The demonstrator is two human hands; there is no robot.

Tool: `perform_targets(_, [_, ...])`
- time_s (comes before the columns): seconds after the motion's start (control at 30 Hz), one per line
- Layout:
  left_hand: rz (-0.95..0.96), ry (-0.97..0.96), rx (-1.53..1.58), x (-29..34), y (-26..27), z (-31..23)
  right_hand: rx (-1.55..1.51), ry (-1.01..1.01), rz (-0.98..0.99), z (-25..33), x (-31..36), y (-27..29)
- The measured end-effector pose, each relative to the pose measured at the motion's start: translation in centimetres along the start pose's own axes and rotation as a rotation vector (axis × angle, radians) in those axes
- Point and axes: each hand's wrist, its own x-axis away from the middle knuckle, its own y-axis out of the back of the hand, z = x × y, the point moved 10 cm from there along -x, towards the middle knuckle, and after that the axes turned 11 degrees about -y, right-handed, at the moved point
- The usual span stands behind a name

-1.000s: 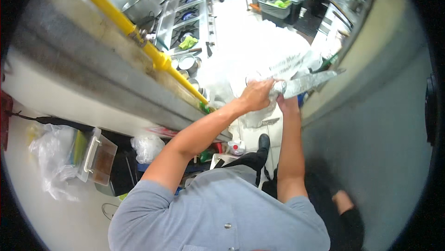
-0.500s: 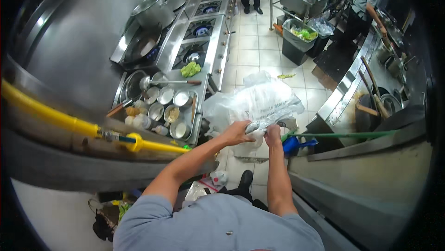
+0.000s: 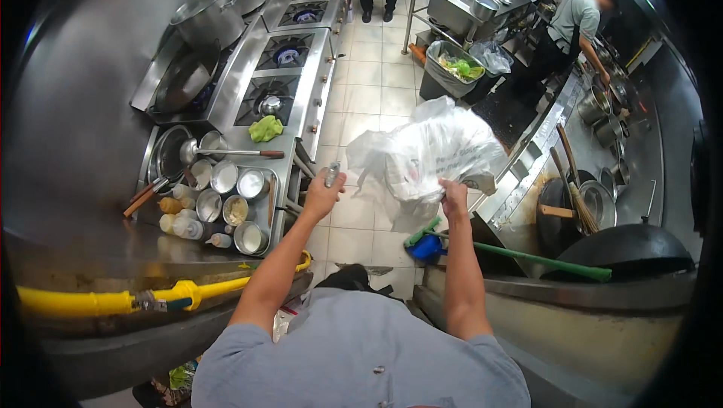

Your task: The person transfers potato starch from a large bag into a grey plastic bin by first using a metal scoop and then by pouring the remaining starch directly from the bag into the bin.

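Observation:
A white, translucent plastic bag point(image 3: 444, 153) with dark print hangs crumpled in front of me. My right hand point(image 3: 453, 201) is closed on its near right edge. Apart from the bag, on its left, my left hand point(image 3: 324, 196) is closed around a small silvery piece point(image 3: 332, 175) that looks like crumpled foil; most of it is hidden in the fingers. The corner of a brownish, box-like thing point(image 3: 482, 183) shows by the bag's lower right; whether it is inside or behind the bag I cannot tell.
Left stands a stove point(image 3: 280, 58) with a seasoning tray point(image 3: 273, 220), a ladle point(image 3: 226, 152) and a green cloth point(image 3: 266, 129). A green pole point(image 3: 527, 256) and blue dustpan point(image 3: 426, 248) lie low right. Beyond are a waste bin point(image 3: 440, 80) and people working.
My hands have moved apart, the left one leftward with the silvery piece. The bag has risen and shifted right in my right hand. The view has turned slightly to the right.

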Motion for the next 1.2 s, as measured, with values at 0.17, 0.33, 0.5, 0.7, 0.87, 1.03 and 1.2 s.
perform_targets(0.17, [-0.202,0.054,0.057,-8.0,1.4,8.3,0.164,0.192,0.072,7.1,-8.3,-0.3])
perform_targets(0.33, [-0.084,0.104,-0.036,-19.0,-3.3,8.4,0.105,0.231,-0.098,13.1,-14.5,1.4])
perform_targets(0.5, [-0.141,-0.042,-0.06,-29.9,-6.1,10.6,0.237,0.19,-0.228,18.4,-20.1,1.5])
perform_targets(0.7, [-0.168,0.254,-0.471,-43.1,-6.0,21.6,0.393,0.149,-0.467,26.7,-33.1,8.3])
perform_targets(0.87, [-0.277,0.638,-0.353,-41.8,-8.7,26.6,0.455,0.316,-0.448,35.7,-41.0,9.7])
perform_targets(1.03, [-0.449,0.733,-0.332,-41.7,-4.4,28.5,0.473,0.286,-0.426,44.0,-51.8,8.0])
perform_targets(1.2, [-0.477,0.804,-0.225,-49.0,-10.4,28.0,0.575,0.377,-0.506,56.8,-62.7,9.8])
